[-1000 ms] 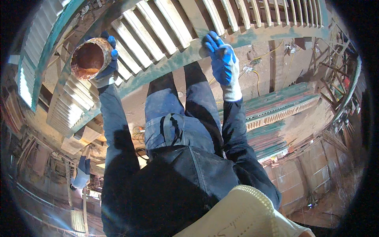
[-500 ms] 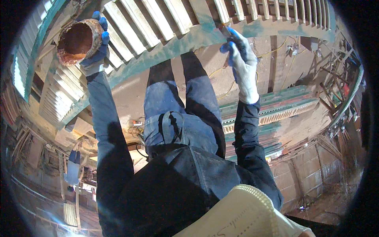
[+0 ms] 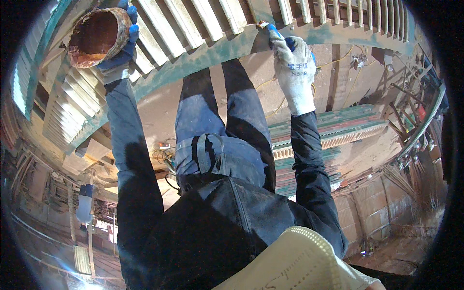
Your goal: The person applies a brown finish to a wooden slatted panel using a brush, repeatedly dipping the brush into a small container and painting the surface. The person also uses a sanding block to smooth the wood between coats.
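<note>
My left hand point(image 3: 121, 53), in a white glove with blue-coated fingers, is wrapped round the side of a round, crusted pot point(image 3: 99, 37). Its mouth faces me, with a reddish-brown inside and a rough, stained rim. My right hand point(image 3: 294, 67), gloved alike, pinches what looks like a small brush point(image 3: 262, 24), mostly hidden by the fingers. The tip is at the green-smeared rail point(image 3: 227, 50) of a slatted wooden panel, near the base of the pale slats point(image 3: 205, 20). Whether it touches the wood I cannot tell.
More slatted panels point(image 3: 333, 137) lie on the floor to the right. Yellow cords point(image 3: 333, 62) cross the floor beyond my right hand. Wood scraps point(image 3: 411, 108) are heaped at the far right. Another person point(image 3: 85, 203) is some way off at the left.
My right hand has moved up and slightly left, bringing the brush tip to the rail's inner edge, and its back now faces me. The left hand and pot have shifted slightly up.
</note>
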`<state>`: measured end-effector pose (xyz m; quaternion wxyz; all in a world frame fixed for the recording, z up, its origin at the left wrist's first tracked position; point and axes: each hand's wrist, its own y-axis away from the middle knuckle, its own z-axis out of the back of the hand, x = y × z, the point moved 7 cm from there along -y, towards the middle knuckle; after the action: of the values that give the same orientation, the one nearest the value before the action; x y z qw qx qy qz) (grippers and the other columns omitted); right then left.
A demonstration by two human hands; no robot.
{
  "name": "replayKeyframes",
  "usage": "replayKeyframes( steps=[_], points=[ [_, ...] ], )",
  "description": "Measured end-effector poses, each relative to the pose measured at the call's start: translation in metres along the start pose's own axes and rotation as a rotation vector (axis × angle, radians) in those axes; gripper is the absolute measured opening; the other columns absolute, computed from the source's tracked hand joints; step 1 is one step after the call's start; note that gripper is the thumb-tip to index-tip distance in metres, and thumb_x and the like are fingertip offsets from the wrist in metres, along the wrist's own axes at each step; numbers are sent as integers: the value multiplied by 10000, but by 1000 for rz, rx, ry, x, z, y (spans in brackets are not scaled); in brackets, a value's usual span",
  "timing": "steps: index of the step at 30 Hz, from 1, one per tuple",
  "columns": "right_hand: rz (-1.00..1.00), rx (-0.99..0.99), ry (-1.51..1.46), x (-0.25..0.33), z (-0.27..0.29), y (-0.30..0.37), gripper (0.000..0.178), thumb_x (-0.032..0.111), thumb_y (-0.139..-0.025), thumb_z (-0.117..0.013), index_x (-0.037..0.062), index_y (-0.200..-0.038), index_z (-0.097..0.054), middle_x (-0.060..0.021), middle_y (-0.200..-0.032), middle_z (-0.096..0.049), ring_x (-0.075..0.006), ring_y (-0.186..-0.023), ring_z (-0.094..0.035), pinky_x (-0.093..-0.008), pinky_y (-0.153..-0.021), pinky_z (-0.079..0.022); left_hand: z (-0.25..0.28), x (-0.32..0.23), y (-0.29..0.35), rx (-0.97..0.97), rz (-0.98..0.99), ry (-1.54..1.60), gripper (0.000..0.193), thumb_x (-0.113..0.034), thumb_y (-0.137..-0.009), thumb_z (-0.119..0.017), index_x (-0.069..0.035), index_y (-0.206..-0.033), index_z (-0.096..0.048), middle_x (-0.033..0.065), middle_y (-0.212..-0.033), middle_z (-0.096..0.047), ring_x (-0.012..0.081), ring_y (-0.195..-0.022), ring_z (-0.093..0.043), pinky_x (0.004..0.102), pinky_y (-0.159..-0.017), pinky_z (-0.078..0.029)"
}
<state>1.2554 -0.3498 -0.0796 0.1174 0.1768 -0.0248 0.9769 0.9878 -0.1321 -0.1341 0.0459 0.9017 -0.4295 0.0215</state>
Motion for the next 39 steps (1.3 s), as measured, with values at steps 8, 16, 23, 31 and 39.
replayKeyframes(
  steps=[8, 16, 23, 31, 39],
  points=[
    [-51, 69, -68, -3, 0, 0, 461, 42, -726, -688, 212, -1151, -631, -75, -881, -565, -272, -790, -600, -381, -646, -487, 3, 2, 3, -29, 27, 87, 685, -452, -921, -530, -89, -1455, -301, 190, -1504, -295, 420, -1338, -340, 677, -982, -398],
    [-110, 24, -63, -3, 5, 0, 463, 56, -735, -690, 218, -1165, -629, -79, -890, -570, -272, -762, -613, -368, -641, -501, 6, -3, 4, -23, 52, 104, 680, -449, -926, -519, -88, -1458, -297, 189, -1510, -285, 428, -1342, -330, 678, -991, -388],
    [-108, 30, -79, -9, -3, 5, 442, 45, -766, -664, 213, -1172, -615, -93, -936, -563, -292, -766, -618, -378, -637, -509, 6, -1, 1, -72, 88, 155, 605, -457, -939, -500, -153, -1436, -338, 188, -1514, -276, 428, -1359, -308, 681, -1002, -377],
    [-240, 59, -96, -10, -4, 16, 408, 60, -819, -639, 199, -1200, -599, -106, -945, -559, -301, -753, -617, -386, -601, -503, 1, 7, 4, -75, 68, 209, 764, -464, -819, -627, -72, -1419, -362, 190, -1467, -353, 414, -1378, -293, 680, -1041, -336],
    [-197, 88, -88, -2, -6, 8, 355, 33, -840, -629, 144, -1178, -627, -108, -920, -568, -285, -746, -614, -363, -635, -502, 3, -2, 1, -84, 13, 15, 481, -411, -945, -512, -201, -1371, -431, 219, -1506, -272, 446, -1321, -361, 664, -939, -454]
  ],
)
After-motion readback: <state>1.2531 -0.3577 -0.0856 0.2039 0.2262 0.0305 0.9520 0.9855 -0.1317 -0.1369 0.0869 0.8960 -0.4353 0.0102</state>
